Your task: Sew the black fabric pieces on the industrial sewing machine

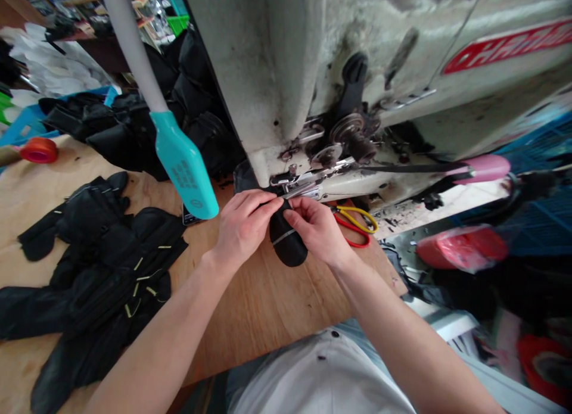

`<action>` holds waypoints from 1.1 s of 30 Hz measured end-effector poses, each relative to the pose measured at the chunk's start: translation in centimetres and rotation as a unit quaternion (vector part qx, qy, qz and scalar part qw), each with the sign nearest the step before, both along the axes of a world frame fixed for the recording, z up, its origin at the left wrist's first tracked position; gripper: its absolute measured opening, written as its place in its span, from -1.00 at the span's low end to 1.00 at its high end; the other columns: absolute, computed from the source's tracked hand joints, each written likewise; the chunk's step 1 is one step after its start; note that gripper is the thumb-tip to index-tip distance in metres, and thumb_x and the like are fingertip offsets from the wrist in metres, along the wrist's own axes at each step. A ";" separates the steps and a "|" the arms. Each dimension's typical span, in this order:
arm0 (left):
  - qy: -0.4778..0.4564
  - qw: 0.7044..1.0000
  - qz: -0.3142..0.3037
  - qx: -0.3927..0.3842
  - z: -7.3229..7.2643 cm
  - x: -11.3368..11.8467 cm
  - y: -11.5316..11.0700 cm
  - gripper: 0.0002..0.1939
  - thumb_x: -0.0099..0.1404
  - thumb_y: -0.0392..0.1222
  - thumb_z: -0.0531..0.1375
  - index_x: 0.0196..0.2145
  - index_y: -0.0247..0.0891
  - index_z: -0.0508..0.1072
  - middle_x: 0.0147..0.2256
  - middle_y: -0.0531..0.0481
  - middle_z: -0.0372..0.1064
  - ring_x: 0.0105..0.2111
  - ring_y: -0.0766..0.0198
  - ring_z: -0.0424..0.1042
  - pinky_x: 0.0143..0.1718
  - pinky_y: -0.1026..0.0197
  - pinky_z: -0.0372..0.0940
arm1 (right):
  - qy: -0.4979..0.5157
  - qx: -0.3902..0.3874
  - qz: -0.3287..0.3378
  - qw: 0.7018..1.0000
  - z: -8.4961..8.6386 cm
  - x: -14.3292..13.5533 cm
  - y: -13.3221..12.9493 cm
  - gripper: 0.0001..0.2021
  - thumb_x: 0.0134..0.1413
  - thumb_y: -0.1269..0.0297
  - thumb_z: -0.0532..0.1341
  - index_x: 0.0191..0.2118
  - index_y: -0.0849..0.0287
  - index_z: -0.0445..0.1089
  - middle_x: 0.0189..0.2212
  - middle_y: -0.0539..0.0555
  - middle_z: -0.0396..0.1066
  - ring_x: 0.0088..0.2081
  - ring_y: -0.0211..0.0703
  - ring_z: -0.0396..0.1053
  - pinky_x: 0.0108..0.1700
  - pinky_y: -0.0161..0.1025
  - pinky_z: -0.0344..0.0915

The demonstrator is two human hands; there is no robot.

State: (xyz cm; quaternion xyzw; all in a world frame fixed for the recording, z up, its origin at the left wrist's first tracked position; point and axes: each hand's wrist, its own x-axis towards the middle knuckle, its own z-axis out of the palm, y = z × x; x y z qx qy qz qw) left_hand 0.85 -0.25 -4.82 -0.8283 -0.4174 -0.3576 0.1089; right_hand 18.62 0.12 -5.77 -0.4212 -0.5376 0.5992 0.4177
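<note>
A black fabric piece [289, 244] with a thin grey line across it hangs between my two hands, just in front of the sewing machine [272, 104]. My left hand [245, 223] pinches its upper left edge, fingers pointing toward the needle area. My right hand [319, 229] grips its upper right edge between thumb and fingers. Both hands are close together by the machine's metal parts. The fabric's top edge is partly hidden by the fingers.
Black fabric pieces [102, 253] are heaped on the wooden table [268, 318] at left. Scissors [357, 223] with red and yellow handles lie right of my right hand. A turquoise-ended lamp [185, 164] hangs at upper left, above a dark phone [190, 217]. An orange tape roll [39, 150] sits far left.
</note>
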 end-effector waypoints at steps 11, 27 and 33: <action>-0.020 0.999 0.000 0.025 -0.5 -0.5 0.1 -0.80 0.34 -0.43 0.20 -0.12 -0.26 0.53 -0.12 -0.06 0.58 -0.09 0.15 0.52 -0.05 0.05 0.42 | 0.026 -0.029 -0.022 0.999 0.0 -0.4 0.2 -0.75 0.05 0.10 0.30 -0.32 0.21 0.38 -0.47 -0.01 0.36 -0.47 -0.28 0.22 -0.42 -0.31 0.17; 0.009 0.999 0.019 0.031 0.2 -0.5 1.1 -0.82 0.38 -0.41 0.17 -0.17 -0.30 0.56 -0.19 -0.06 0.58 -0.16 0.13 0.49 -0.12 0.08 0.39 | 0.016 -0.053 -0.069 0.996 0.6 -1.1 0.3 -0.68 -0.05 0.03 0.35 -0.41 0.20 0.35 -0.58 -0.06 0.27 -0.57 -0.33 0.11 -0.54 -0.34 0.02; -0.002 0.999 0.018 0.029 0.0 -0.5 1.1 -0.82 0.38 -0.41 0.16 -0.15 -0.29 0.55 -0.17 -0.05 0.57 -0.13 0.14 0.48 -0.06 0.08 0.39 | 0.016 -0.054 -0.075 0.996 0.5 -1.1 0.4 -0.67 -0.08 0.02 0.36 -0.42 0.19 0.35 -0.58 -0.06 0.30 -0.57 -0.32 0.15 -0.53 -0.34 0.06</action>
